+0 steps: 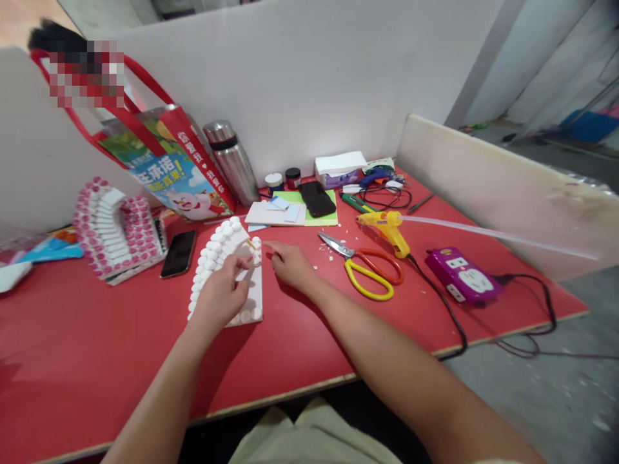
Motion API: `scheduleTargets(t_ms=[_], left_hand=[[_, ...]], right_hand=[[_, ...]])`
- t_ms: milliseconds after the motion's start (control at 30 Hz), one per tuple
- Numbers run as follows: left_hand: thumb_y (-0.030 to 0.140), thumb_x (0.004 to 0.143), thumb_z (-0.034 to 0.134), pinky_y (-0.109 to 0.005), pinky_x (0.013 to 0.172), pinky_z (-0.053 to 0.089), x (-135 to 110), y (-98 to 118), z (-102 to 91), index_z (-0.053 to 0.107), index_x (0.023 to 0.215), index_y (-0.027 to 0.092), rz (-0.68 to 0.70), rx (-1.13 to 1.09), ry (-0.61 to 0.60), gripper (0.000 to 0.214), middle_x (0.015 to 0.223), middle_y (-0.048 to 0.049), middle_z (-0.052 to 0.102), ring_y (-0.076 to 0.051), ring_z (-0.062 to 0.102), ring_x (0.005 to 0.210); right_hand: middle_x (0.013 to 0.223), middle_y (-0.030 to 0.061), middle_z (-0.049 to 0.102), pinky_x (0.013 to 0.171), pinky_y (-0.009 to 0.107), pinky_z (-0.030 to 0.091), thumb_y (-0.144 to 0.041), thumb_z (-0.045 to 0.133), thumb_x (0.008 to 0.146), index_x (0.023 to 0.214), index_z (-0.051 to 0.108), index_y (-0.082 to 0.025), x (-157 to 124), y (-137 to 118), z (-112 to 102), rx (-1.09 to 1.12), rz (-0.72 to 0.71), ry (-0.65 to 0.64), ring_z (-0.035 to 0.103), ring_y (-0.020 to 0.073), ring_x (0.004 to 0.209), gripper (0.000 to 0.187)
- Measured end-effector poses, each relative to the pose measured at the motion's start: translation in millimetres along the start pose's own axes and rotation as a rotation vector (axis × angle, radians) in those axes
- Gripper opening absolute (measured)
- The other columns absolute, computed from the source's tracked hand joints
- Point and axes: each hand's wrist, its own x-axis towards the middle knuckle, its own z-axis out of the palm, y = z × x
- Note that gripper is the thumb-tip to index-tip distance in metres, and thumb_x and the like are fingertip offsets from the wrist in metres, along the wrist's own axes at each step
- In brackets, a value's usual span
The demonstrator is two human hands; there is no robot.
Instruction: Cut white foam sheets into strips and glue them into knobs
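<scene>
A white board model (250, 293) lies in front of me, with white rounded pieces (209, 265) set in a curved band along its left side. More of these pieces sit at its right edge and near corner. My left hand (223, 291) is over the model, its fingers bent and the thumb apart from them. No object shows in it. A small yellowish strip (251, 244) is just beyond its fingertips. From the right, my right hand (292, 265) reaches to the model's edge, index finger stretched towards a white piece (256, 242). Whether it touches is unclear.
Scissors (360, 261), a yellow glue gun (389, 232) and a purple power strip (461, 274) lie to the right. On the left are a phone (178, 254) and a pink-and-white model (118, 235). A bag (178, 174) and a steel flask (232, 161) stand behind.
</scene>
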Motion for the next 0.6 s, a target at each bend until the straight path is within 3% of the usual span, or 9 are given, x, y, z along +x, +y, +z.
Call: scheduleTargets(t_ms=[233, 333, 500, 600], left_hand=[[0.017, 0.081, 0.051, -0.033, 0.067, 0.043, 0.7, 6.0, 0.0, 0.051, 0.105, 0.025, 0.0, 0.14, -0.027, 0.026, 0.123, -0.0056, 0.077, -0.021, 0.066, 0.066], [0.015, 0.08, 0.051, -0.032, 0.066, 0.044, 1.8, 5.2, 1.1, 0.05, 0.103, 0.026, 0.004, 0.095, -0.022, 0.025, 0.128, -0.0049, 0.076, -0.02, 0.066, 0.067], [0.014, 0.081, 0.052, -0.029, 0.055, 0.043, 2.3, -0.9, 4.2, 0.049, 0.1, 0.026, -0.031, -0.012, -0.023, 0.023, 0.133, -0.0054, 0.074, -0.014, 0.058, 0.051], [0.014, 0.082, 0.053, -0.027, 0.05, 0.044, -6.2, -0.1, 3.2, 0.051, 0.102, 0.025, 0.013, -0.147, 0.071, 0.023, 0.14, -0.006, 0.071, -0.009, 0.053, 0.045]], right_hand=[[0.137, 0.0075, 0.073, 0.105, 0.035, 0.053, -0.008, 0.048, 0.094, 0.144, 0.066, -0.023, 1.3, 1.1, 1.0, -0.035, -0.007, 0.001, 0.071, 0.0237, 0.122, 0.055], [0.137, 0.007, 0.073, 0.105, 0.036, 0.053, -0.008, 0.048, 0.094, 0.144, 0.065, -0.025, 1.1, 1.0, 1.1, -0.04, 0.0, 0.006, 0.071, 0.0241, 0.123, 0.056], [0.137, 0.0076, 0.073, 0.106, 0.037, 0.053, -0.007, 0.048, 0.093, 0.143, 0.066, -0.024, 0.8, 1.9, 1.4, -0.037, -0.01, 0.011, 0.071, 0.0246, 0.123, 0.056], [0.135, 0.0081, 0.074, 0.106, 0.037, 0.053, -0.008, 0.048, 0.094, 0.142, 0.067, -0.024, 1.0, 2.3, 1.5, -0.034, -0.012, 0.017, 0.071, 0.0249, 0.122, 0.054]])
